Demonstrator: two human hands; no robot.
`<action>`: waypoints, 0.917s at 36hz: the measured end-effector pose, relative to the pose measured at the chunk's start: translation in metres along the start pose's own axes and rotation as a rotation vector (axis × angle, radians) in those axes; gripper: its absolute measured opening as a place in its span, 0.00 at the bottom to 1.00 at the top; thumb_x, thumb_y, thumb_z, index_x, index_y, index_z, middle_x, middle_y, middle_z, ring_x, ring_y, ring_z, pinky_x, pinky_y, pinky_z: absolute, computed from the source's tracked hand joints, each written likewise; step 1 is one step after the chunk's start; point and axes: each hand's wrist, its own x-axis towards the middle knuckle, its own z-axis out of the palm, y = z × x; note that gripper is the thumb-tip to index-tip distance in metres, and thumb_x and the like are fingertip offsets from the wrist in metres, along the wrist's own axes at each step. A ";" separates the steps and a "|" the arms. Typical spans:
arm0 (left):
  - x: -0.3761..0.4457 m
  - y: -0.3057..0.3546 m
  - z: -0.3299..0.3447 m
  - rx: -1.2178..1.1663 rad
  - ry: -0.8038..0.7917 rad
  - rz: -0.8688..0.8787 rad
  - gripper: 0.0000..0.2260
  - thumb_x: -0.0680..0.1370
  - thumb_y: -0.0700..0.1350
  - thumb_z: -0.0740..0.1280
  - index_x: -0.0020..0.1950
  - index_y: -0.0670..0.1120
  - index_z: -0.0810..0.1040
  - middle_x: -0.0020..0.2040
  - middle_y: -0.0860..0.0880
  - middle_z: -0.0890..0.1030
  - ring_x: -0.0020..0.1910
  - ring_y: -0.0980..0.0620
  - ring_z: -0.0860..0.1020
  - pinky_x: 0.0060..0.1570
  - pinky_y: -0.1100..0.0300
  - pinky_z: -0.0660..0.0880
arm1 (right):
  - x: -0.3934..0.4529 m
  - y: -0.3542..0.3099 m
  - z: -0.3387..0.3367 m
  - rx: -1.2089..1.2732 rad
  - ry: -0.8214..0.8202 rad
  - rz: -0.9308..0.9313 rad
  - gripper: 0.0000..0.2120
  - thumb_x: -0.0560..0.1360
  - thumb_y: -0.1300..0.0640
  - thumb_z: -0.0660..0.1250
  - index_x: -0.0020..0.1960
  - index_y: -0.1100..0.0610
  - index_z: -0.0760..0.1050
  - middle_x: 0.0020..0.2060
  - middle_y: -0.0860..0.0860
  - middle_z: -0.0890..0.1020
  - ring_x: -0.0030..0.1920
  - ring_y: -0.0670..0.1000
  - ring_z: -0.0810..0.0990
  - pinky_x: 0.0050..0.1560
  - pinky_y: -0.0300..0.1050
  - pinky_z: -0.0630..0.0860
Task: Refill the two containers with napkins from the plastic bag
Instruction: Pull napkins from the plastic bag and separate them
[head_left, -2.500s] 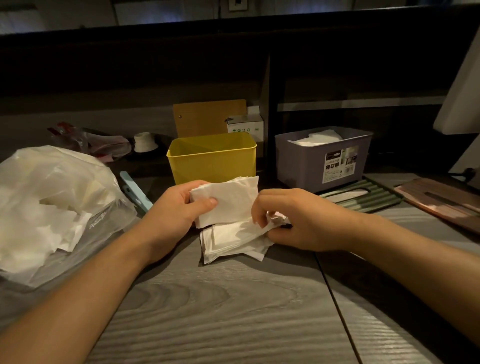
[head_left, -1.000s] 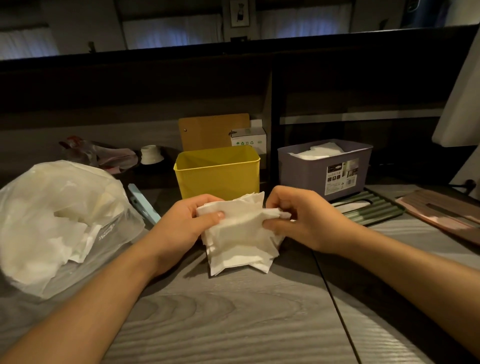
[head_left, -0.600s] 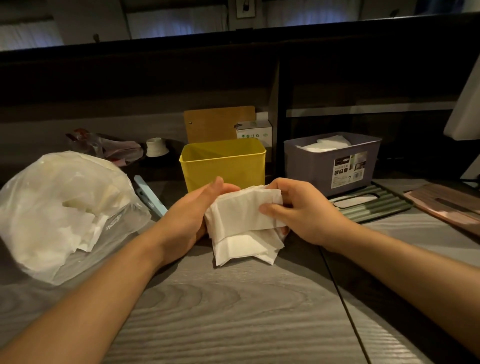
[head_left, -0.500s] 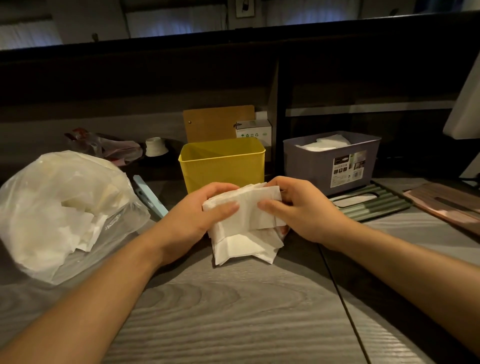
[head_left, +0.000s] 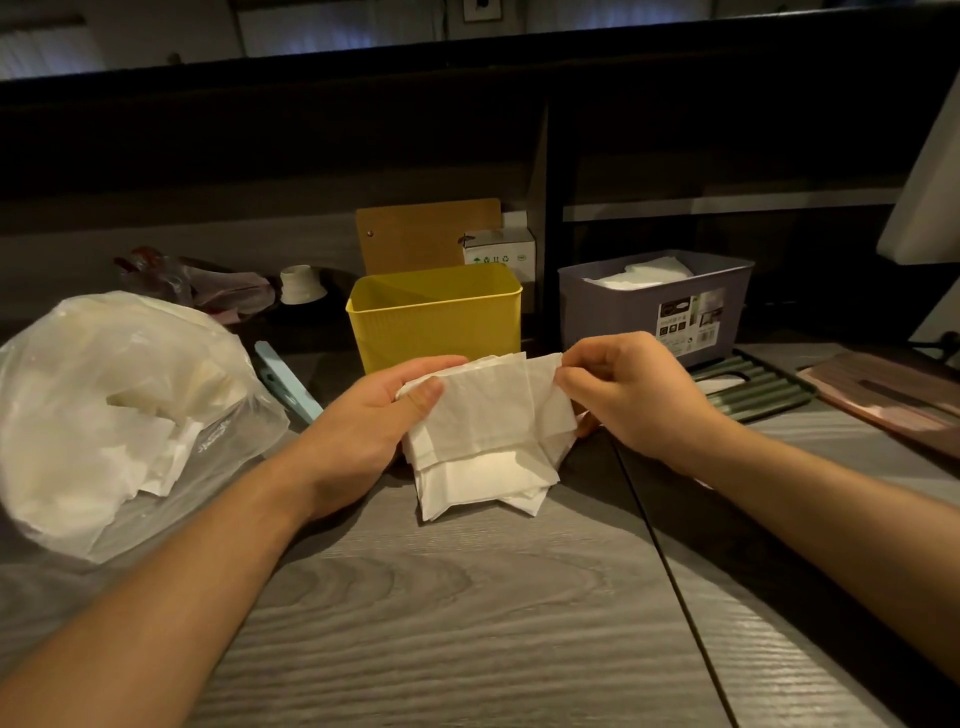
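A stack of white napkins stands on its lower edge on the grey table, just in front of the yellow container. My left hand grips the stack's left side, thumb on the front sheet. My right hand pinches the top right corner of a napkin. The yellow container's inside shows no napkins from here. The purple container to its right holds white napkins near its rim. The clear plastic bag with more napkins lies at the left.
A light blue clip lies between bag and yellow container. A green ribbed lid and a brown board lie right. Behind the containers stand a cardboard sheet, a small white box and a dark partition.
My right hand has shifted from the stack's front to its top right corner, pulling a napkin edge outward. My left hand keeps its grip. The stack stays on the table.
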 end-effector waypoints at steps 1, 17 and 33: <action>0.000 0.000 0.000 -0.002 0.000 0.000 0.15 0.77 0.56 0.62 0.63 0.64 0.81 0.63 0.53 0.80 0.63 0.47 0.78 0.63 0.42 0.77 | 0.001 0.001 -0.002 -0.002 0.025 0.003 0.08 0.80 0.57 0.65 0.45 0.53 0.82 0.38 0.49 0.84 0.37 0.48 0.84 0.42 0.49 0.84; 0.003 -0.002 -0.001 -0.004 0.010 -0.019 0.14 0.82 0.43 0.65 0.62 0.61 0.81 0.59 0.53 0.83 0.60 0.48 0.80 0.60 0.44 0.80 | 0.006 -0.002 -0.019 0.369 0.197 -0.119 0.07 0.80 0.60 0.64 0.55 0.55 0.80 0.50 0.47 0.81 0.53 0.49 0.81 0.46 0.43 0.82; 0.002 0.004 0.004 -0.011 0.025 -0.054 0.12 0.85 0.48 0.60 0.63 0.56 0.81 0.59 0.52 0.83 0.59 0.47 0.81 0.53 0.49 0.79 | -0.008 -0.025 -0.001 0.730 -0.207 -0.022 0.07 0.79 0.67 0.64 0.46 0.59 0.79 0.41 0.53 0.83 0.40 0.52 0.80 0.35 0.42 0.77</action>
